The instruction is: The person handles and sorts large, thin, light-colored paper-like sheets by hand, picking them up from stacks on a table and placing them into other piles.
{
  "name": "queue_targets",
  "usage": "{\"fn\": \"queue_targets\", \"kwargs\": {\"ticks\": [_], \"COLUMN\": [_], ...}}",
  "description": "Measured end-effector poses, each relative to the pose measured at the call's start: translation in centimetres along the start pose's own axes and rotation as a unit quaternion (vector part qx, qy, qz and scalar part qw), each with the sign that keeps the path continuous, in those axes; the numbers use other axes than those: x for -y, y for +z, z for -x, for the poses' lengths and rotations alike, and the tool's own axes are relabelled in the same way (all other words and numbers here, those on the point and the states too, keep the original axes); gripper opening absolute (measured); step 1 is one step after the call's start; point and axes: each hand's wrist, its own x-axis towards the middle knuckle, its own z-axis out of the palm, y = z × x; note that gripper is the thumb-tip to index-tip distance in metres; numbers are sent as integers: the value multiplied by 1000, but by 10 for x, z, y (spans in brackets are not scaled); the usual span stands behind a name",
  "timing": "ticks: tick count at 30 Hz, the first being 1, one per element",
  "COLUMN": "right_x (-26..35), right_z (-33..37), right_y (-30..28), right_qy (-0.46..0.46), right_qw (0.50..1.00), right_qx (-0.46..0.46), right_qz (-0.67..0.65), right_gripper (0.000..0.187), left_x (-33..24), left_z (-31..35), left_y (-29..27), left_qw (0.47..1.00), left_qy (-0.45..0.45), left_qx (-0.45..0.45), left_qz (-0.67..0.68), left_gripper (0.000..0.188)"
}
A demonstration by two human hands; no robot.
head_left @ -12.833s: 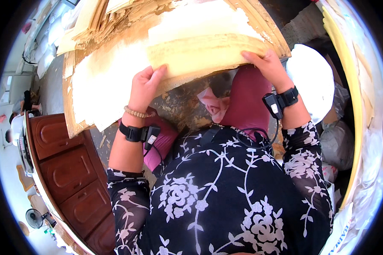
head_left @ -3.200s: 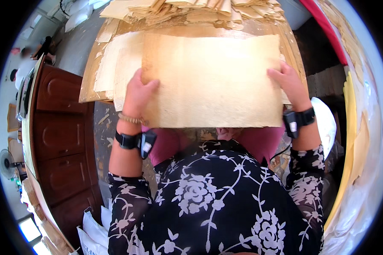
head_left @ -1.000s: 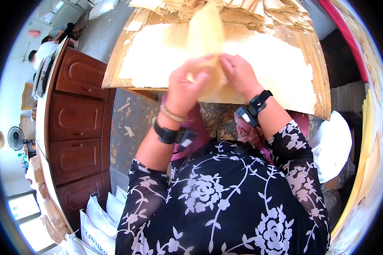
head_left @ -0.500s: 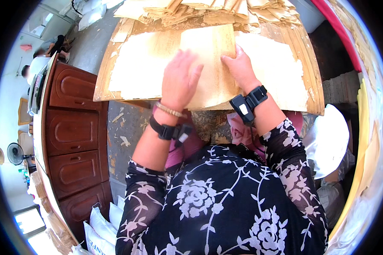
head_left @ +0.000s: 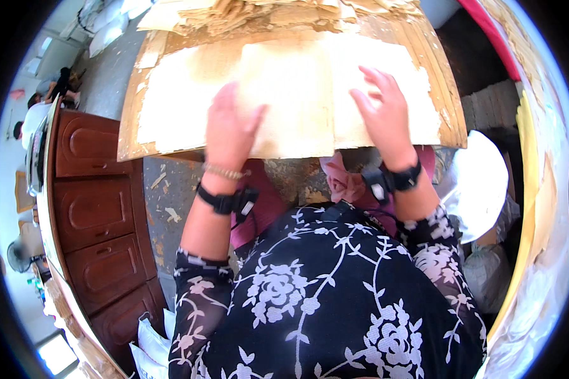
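A pale sheet of wood veneer [head_left: 291, 95] lies flat across the middle of the wooden table [head_left: 452, 117], over broader pale sheets [head_left: 177, 95] whose surface is washed out by bright light. Over the left edge of the middle sheet is my left hand [head_left: 231, 123], its thumb and fingers apart and somewhat blurred. To the right of that sheet, my right hand [head_left: 384, 110] hovers with fingers spread and slightly curled, holding nothing. Both wrists carry black straps with small devices; the left also has a beaded bracelet [head_left: 224, 170].
Piles of ragged veneer pieces [head_left: 259, 16] cover the table's far side. A dark red wooden cabinet [head_left: 101, 202] stands left. A white sack or cover [head_left: 480, 186] bulges at the right, near a yellow edge [head_left: 530, 170]. People sit far off at upper left.
My right hand has let go of the middle sheet and moved off to its right. The sheet now lies flat. My left hand has shifted left, and the whole view has turned slightly.
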Motion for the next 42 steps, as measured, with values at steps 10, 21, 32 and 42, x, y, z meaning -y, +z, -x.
{"fn": "queue_targets", "kwargs": {"ticks": [10, 21, 32, 42], "right_x": [-61, 17, -22, -26], "right_z": [89, 47, -167, -159], "right_y": [-90, -94, 110, 152], "right_qy": [526, 290, -191, -91], "right_qw": [794, 815, 948, 942], "right_qx": [21, 449, 249, 290], "right_qz": [-305, -225, 53, 142], "right_gripper": [41, 31, 40, 44], "left_x": [-23, 21, -7, -8], "left_z": [58, 63, 74, 63], "left_y": [-1, -39, -19, -7], "left_qw": [840, 705, 621, 613], "left_qy": [-341, -516, -508, -539], "left_qx": [-20, -37, 84, 146], "left_qz": [421, 486, 590, 559], "left_gripper": [56, 56, 62, 72]}}
